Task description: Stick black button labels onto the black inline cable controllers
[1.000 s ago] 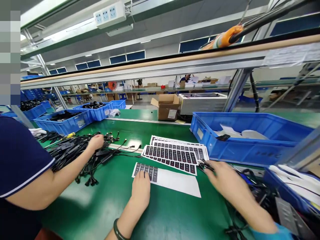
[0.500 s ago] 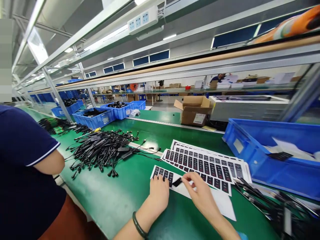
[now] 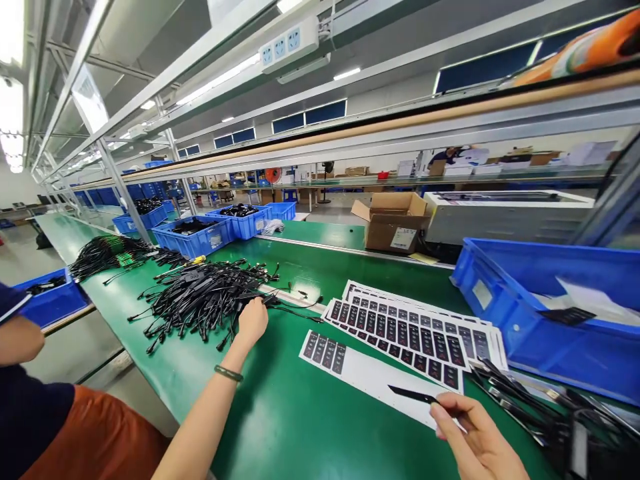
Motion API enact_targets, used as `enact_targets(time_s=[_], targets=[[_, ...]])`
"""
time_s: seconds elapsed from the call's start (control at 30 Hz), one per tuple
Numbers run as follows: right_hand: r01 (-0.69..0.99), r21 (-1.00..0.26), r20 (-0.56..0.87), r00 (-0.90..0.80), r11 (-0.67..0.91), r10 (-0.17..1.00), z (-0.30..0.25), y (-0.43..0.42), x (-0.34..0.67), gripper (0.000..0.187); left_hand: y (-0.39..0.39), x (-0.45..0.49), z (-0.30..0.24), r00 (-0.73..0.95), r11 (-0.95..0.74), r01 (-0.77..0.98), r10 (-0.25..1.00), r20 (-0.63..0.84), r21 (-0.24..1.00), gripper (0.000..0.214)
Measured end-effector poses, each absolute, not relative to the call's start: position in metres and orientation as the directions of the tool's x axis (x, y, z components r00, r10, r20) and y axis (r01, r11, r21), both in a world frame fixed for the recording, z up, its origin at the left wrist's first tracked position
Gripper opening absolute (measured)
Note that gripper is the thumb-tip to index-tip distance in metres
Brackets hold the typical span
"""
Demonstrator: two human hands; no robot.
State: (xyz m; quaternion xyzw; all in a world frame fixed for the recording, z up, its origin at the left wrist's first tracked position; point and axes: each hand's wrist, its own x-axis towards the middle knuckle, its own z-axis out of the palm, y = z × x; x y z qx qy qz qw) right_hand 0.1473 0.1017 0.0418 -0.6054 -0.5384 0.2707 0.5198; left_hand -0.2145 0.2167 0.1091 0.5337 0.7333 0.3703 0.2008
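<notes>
My left hand (image 3: 253,321) is at the right edge of a heap of black cables (image 3: 200,293), many with small inline boxes. Its fingers are curled closed on a black cable there, though the fingertips are partly hidden. Between the thumb and fingers of my right hand (image 3: 467,427) is a thin black sticker (image 3: 411,394), held by one end above a white label sheet (image 3: 360,363). Several black stickers remain at that sheet's left end. Behind it lie overlapping sheets of black labels (image 3: 395,327) with small red and white marks.
A blue bin (image 3: 550,347) with papers stands at the right, and more cables (image 3: 545,413) lie before it. An open cardboard box (image 3: 393,230) is at the back. Further blue bins (image 3: 193,240) line the left rear. A co-worker (image 3: 75,427) is at the left.
My left hand has gone from the label sheet leftward to the cable heap. The right hand has peeled the black sticker off and moved right and nearer. The co-worker has shifted left in view.
</notes>
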Motion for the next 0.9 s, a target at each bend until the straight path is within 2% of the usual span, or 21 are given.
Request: enact_targets(time_s=[0.1,0.2,0.3,0.43,0.63,0.9], targets=[[0.282,-0.947,0.245,0.324,0.154,0.914,0.047,0.099,0.141,0.039,0.212,-0.189,0.115,-0.219,0.091,0.43,0.976,0.005,0.898,0.024],[0.203,-0.96,0.256,0.365,0.191,0.895,0.05,0.097,0.141,0.037,0.198,-0.15,0.122,-0.042,0.064,0.173,0.997,-0.057,0.983,0.023],[0.14,-0.963,0.265,0.358,0.229,0.895,0.05,0.095,0.147,0.032,0.174,-0.106,0.122,0.123,0.105,-0.034,0.987,-0.1,0.994,0.03],[0.076,-0.959,0.28,0.374,0.271,0.884,0.052,0.09,0.154,0.026,0.139,-0.06,0.104,0.398,0.352,-0.302,0.891,-0.219,0.886,0.051],[0.054,-0.965,0.26,0.359,0.257,0.897,0.064,0.084,0.149,0.022,0.112,-0.037,0.073,0.561,0.523,-0.275,0.768,-0.307,0.807,0.058],[0.078,-0.994,0.096,0.232,0.08,0.968,0.072,0.083,0.134,0.031,0.099,-0.036,0.065,0.658,0.585,-0.185,0.67,-0.342,0.79,0.066]])
